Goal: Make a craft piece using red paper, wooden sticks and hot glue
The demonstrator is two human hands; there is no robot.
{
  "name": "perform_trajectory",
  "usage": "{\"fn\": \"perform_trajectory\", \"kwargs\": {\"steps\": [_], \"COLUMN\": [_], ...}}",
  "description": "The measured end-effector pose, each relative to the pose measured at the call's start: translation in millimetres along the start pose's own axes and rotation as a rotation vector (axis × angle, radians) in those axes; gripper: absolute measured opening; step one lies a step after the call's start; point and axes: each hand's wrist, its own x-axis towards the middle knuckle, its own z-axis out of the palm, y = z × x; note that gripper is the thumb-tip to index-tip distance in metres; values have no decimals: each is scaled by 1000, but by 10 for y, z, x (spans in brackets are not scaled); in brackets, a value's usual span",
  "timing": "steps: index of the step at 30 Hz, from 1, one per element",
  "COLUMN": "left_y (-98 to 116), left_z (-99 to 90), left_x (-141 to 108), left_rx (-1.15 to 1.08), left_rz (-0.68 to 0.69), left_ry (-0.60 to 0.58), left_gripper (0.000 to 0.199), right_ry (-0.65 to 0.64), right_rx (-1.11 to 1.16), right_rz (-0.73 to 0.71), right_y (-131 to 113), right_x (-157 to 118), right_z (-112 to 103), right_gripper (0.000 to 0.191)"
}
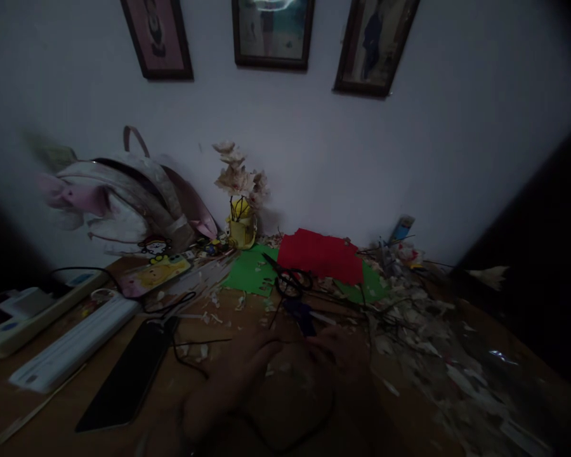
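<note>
The picture is dark. My left hand (252, 355) is low in the centre, its fingers drawn together on a thin dark strand (292, 341). My right hand (335, 352) is close by on the right, fingers pinched at the strand's other side. Just beyond my hands lie a dark blue-handled tool (303, 317) and black scissors (290, 279). The scissors rest partly over a green sheet (252, 273) and beside a red sheet (321, 254). A dark cord loops below my hands.
A phone (128, 374), a white bar-shaped device (76, 343) and a power strip (38, 320) lie on the left. Behind stand a backpack (133, 203) and a yellow pot (242, 231) with paper-like flowers. Pale scraps (423, 330) litter the right side.
</note>
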Motion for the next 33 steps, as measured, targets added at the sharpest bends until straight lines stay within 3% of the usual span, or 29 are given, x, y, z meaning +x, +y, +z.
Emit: {"fn": "perform_trajectory", "kwargs": {"steps": [7, 17, 23, 33], "left_y": [-32, -31, -46, 2], "left_z": [40, 28, 59, 18], "left_x": [-65, -11, -71, 2], "left_rx": [-11, -22, -4, 12], "left_rz": [-3, 3, -14, 23], "left_ry": [-3, 20, -32, -3], "left_gripper": [24, 23, 24, 25], "right_ry": [-67, -43, -57, -11], "right_rx": [-9, -67, -89, -93], "right_rz": [-18, 22, 20, -18], "right_y": [5, -38, -25, 13], "right_x": [-3, 32, 31, 17], "right_z": [-10, -42, -32, -12], "right_gripper": [19, 11, 12, 14]}}
